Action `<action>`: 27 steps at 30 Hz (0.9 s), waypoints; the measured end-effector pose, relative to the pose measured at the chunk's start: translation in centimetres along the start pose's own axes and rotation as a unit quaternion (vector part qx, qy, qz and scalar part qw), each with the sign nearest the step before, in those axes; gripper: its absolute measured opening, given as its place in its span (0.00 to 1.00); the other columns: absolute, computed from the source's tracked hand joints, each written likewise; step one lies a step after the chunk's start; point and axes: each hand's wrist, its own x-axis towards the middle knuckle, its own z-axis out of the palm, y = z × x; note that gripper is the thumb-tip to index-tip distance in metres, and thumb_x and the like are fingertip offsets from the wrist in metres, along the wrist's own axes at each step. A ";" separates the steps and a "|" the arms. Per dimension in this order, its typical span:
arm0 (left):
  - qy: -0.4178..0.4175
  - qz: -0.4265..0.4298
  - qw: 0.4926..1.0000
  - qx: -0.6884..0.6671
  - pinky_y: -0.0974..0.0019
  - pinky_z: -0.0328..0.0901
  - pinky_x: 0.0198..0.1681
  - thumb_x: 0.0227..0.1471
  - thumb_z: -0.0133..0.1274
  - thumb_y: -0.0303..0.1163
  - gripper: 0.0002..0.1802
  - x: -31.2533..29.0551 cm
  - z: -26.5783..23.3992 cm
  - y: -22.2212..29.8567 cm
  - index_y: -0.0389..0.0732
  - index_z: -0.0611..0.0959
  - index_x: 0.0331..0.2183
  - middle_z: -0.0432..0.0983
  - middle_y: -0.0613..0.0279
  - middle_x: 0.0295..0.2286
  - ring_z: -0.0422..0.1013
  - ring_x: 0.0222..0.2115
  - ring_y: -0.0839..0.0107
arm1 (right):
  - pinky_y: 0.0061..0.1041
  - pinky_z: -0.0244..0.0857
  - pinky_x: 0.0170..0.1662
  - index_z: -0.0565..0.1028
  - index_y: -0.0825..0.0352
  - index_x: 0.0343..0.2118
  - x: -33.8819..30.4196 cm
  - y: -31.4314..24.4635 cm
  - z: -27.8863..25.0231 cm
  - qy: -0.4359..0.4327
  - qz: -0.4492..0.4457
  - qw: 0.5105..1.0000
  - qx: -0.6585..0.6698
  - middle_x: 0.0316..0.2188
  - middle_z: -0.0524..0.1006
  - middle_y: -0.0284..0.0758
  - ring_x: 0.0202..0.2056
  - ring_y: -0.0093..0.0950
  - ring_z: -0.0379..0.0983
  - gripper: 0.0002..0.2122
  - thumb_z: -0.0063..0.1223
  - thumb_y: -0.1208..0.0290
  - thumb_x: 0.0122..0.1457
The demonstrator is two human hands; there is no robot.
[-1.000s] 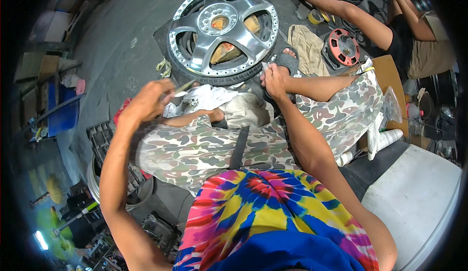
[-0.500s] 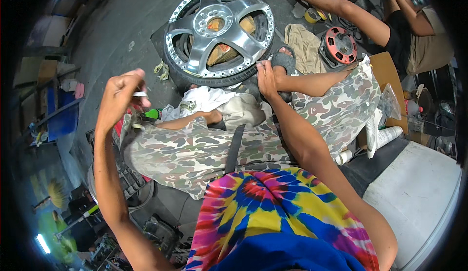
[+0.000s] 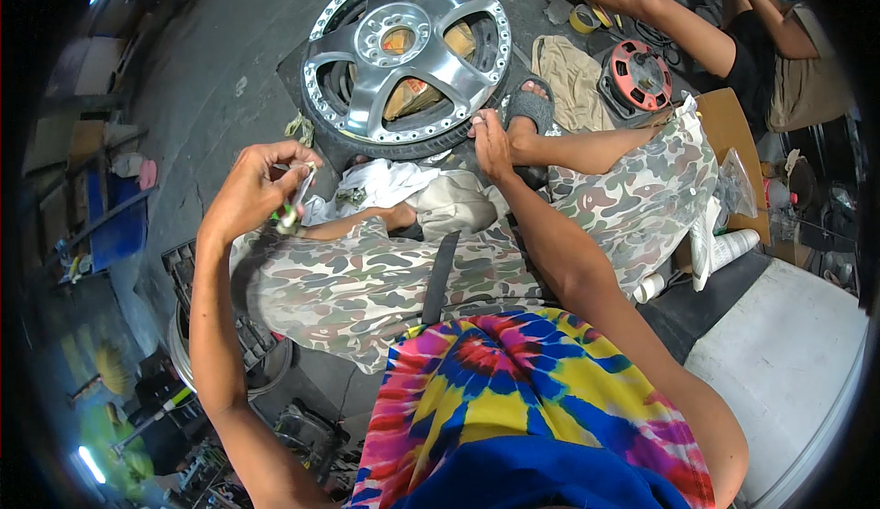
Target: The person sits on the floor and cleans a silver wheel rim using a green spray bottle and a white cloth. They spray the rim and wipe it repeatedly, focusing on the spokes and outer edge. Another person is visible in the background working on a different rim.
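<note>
A polished five-spoke wheel rim (image 3: pixel 431 74) lies on a tyre (image 3: pixel 403 150) in front of me, with bolt heads round its edge. Out to the left, over my knee, my left hand (image 3: pixel 261 184) is closed in a pinch on a small white strip (image 3: pixel 303 188), partly hidden by the fingers; its exact kind is unclear. My right hand (image 3: pixel 492 145) is closed at the rim's near right edge, beside my sandalled foot (image 3: pixel 530 106). What its fingers hold, if anything, I cannot make out. White cloth (image 3: pixel 380 182) and a beige cloth (image 3: pixel 456 202) lie between my legs.
A red cable reel (image 3: pixel 640 78) and a tan cloth (image 3: pixel 566 78) sit right of the wheel. Beyond them is another person's bare leg (image 3: pixel 642 5), with tape rolls (image 3: pixel 583 19) near it. A cardboard box (image 3: pixel 729 133) stands right; tools (image 3: pixel 261 353) lie left behind my knee.
My left hand has moved right and slightly down, with its fingers now turned towards the cloths. My right hand has shifted slightly left along the rim edge. The view has tilted a little.
</note>
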 end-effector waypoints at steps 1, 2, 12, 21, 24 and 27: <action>-0.007 -0.006 0.999 0.036 0.68 0.71 0.29 0.62 0.53 0.25 0.10 0.0 -0.1 0.2 0.33 0.86 0.41 0.81 0.63 0.28 0.77 0.25 0.76 | 0.29 0.72 0.41 0.71 0.69 0.49 -0.2 -0.1 0.0 -0.008 0.017 1.000 0.020 0.31 0.77 0.38 0.34 0.29 0.77 0.13 0.41 0.63 0.75; -0.013 -0.013 0.997 0.071 0.66 0.72 0.32 0.62 0.52 0.26 0.11 -0.1 -0.2 0.3 0.33 0.86 0.42 0.82 0.61 0.29 0.78 0.27 0.74 | 0.30 0.72 0.41 0.71 0.69 0.49 -0.3 -0.1 0.1 -0.019 0.033 0.998 0.041 0.31 0.77 0.38 0.34 0.30 0.77 0.14 0.41 0.63 0.75; 0.007 0.018 0.997 0.076 0.62 0.69 0.45 0.62 0.53 0.36 0.18 -1.9 0.3 -5.5 0.31 0.87 0.43 0.82 0.52 0.39 0.78 0.39 0.63 | 0.44 0.66 0.55 0.69 0.70 0.50 -0.5 -0.7 0.2 0.024 -0.003 0.999 -0.036 0.47 0.78 0.55 0.50 0.52 0.75 0.15 0.40 0.60 0.75; -0.027 -0.013 0.989 0.144 0.65 0.64 0.34 0.54 0.65 0.27 0.10 -4.1 0.3 -7.6 0.36 0.79 0.31 0.74 0.61 0.27 0.68 0.30 0.73 | 0.42 0.67 0.51 0.70 0.69 0.48 -0.5 -0.5 0.5 0.006 0.005 1.000 0.017 0.39 0.77 0.49 0.41 0.45 0.75 0.15 0.39 0.61 0.75; -0.006 -0.008 0.993 0.120 0.66 0.64 0.34 0.55 0.61 0.22 0.05 -4.1 -0.1 -8.1 0.36 0.79 0.32 0.74 0.64 0.26 0.66 0.29 0.77 | 0.39 0.67 0.48 0.70 0.69 0.49 -0.6 -1.0 0.3 -0.004 0.037 0.998 0.055 0.36 0.77 0.45 0.38 0.40 0.75 0.14 0.39 0.61 0.75; -0.007 0.019 0.992 0.121 0.63 0.67 0.36 0.55 0.60 0.21 0.08 -3.7 0.1 -8.8 0.35 0.83 0.38 0.79 0.58 0.29 0.71 0.30 0.71 | 0.33 0.69 0.44 0.70 0.68 0.50 -0.5 -0.6 0.1 0.023 0.054 0.997 0.046 0.33 0.77 0.38 0.34 0.31 0.75 0.15 0.42 0.60 0.74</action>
